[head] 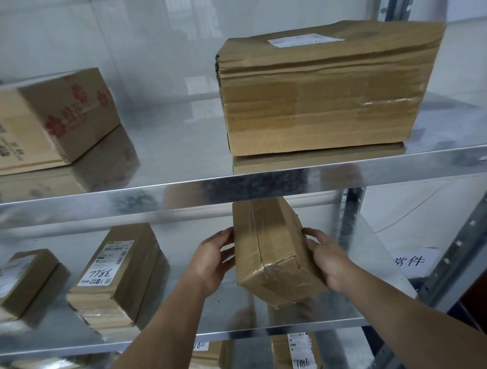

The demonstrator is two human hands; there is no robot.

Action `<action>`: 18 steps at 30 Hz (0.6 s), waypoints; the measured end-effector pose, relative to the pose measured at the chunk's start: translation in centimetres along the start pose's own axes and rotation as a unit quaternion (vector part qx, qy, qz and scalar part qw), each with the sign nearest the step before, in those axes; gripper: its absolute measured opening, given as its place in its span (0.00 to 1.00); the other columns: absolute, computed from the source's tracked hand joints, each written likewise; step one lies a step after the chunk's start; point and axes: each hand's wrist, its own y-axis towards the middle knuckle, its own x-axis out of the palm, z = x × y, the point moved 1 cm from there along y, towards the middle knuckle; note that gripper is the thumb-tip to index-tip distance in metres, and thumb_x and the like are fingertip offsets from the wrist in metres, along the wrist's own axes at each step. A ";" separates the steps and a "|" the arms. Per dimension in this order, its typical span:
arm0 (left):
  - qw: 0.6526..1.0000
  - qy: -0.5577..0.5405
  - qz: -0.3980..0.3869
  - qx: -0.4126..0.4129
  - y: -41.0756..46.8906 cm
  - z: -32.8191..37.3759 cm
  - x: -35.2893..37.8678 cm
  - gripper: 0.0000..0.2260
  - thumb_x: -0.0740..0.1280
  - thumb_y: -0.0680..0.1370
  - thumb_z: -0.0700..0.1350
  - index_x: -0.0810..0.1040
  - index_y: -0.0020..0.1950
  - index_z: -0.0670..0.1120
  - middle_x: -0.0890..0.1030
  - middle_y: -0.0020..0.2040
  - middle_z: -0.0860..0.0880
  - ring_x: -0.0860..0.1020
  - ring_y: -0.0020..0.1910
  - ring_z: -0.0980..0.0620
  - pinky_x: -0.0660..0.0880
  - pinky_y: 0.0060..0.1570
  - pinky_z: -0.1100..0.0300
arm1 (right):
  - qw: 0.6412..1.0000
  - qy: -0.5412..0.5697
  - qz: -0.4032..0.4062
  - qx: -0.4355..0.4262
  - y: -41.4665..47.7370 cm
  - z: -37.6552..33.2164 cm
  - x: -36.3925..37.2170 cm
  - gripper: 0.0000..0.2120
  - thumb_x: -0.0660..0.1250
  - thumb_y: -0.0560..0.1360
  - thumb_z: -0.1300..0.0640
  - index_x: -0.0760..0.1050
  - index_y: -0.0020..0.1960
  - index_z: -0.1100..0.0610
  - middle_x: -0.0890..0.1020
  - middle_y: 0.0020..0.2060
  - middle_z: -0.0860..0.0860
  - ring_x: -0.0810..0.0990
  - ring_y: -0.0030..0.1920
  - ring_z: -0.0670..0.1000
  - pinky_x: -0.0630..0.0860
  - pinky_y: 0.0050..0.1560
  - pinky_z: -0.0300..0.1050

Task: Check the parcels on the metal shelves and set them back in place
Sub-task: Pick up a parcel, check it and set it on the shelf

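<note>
Well, left of the taped parcel [274, 254] I see a box marked 7786 [118, 270]. My left hand [210, 262] grips that parcel's left side, my right hand [329, 256] its right side; it is tilted, the middle shelf [161, 338] beneath it, a large carton [331, 90] above it.

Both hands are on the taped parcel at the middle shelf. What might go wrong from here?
Slip: the taped parcel is tilted and gripped only at its sides by the left hand and right hand; its glossy tape may slide.
Knock: its top sits behind the upper shelf edge; lifting could hit it.
Overhang: its near corner is close to the middle shelf's front edge.
</note>
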 end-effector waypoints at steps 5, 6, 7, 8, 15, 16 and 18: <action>1.000 0.017 -0.020 0.008 -0.3 -0.1 0.3 0.13 0.61 0.86 0.49 0.81 0.66 0.50 0.84 0.60 0.48 0.80 0.62 0.46 0.79 0.58 0.49 | 1.000 -0.012 0.011 -0.001 -0.7 0.0 0.4 0.16 0.58 0.85 0.43 0.75 0.69 0.44 0.82 0.59 0.50 0.80 0.57 0.53 0.78 0.53 0.50; 1.000 0.016 -0.021 0.009 -0.3 -0.3 0.4 0.13 0.61 0.86 0.49 0.80 0.67 0.51 0.84 0.61 0.49 0.79 0.63 0.47 0.78 0.58 0.48 | 1.000 -0.006 0.011 0.006 -0.7 0.1 0.5 0.17 0.58 0.85 0.42 0.75 0.69 0.45 0.82 0.59 0.51 0.80 0.57 0.53 0.77 0.51 0.49; 1.000 0.015 -0.022 0.011 -0.3 -0.4 0.5 0.13 0.60 0.86 0.48 0.80 0.67 0.53 0.84 0.62 0.51 0.78 0.65 0.48 0.77 0.60 0.48 | 1.000 0.005 0.005 0.015 -0.8 0.1 0.6 0.18 0.59 0.84 0.39 0.76 0.68 0.46 0.83 0.58 0.52 0.80 0.58 0.54 0.77 0.52 0.50; 0.999 0.016 -0.023 0.017 -0.2 -0.6 0.6 0.13 0.59 0.87 0.47 0.79 0.68 0.54 0.83 0.63 0.52 0.77 0.67 0.48 0.76 0.63 0.47 | 0.999 0.025 -0.005 0.033 -0.8 0.1 0.8 0.21 0.59 0.82 0.36 0.77 0.66 0.47 0.84 0.57 0.53 0.81 0.58 0.55 0.78 0.55 0.52; 0.998 0.048 -0.040 0.006 0.1 -1.7 1.3 0.19 0.67 0.82 0.56 0.73 0.73 0.63 0.77 0.71 0.55 0.69 0.75 0.50 0.71 0.68 0.37 | 0.987 0.121 -0.070 0.075 -2.2 -0.2 1.8 0.32 0.57 0.80 0.30 0.85 0.57 0.56 0.88 0.50 0.59 0.85 0.54 0.61 0.78 0.64 0.59; 0.998 0.049 -0.049 -0.010 0.1 -1.8 1.3 0.22 0.67 0.80 0.59 0.71 0.74 0.64 0.74 0.73 0.54 0.67 0.76 0.47 0.70 0.69 0.34 | 0.985 0.134 -0.073 0.075 -2.3 -0.2 1.8 0.32 0.57 0.80 0.30 0.85 0.54 0.57 0.88 0.48 0.59 0.86 0.50 0.61 0.80 0.59 0.58; 0.996 0.051 -0.063 -0.037 0.3 -2.1 1.3 0.26 0.67 0.78 0.63 0.68 0.76 0.64 0.72 0.75 0.53 0.67 0.76 0.43 0.68 0.70 0.32 | 0.984 0.145 -0.072 0.079 -2.3 0.0 1.7 0.32 0.58 0.80 0.31 0.85 0.47 0.58 0.88 0.43 0.59 0.87 0.43 0.59 0.81 0.49 0.55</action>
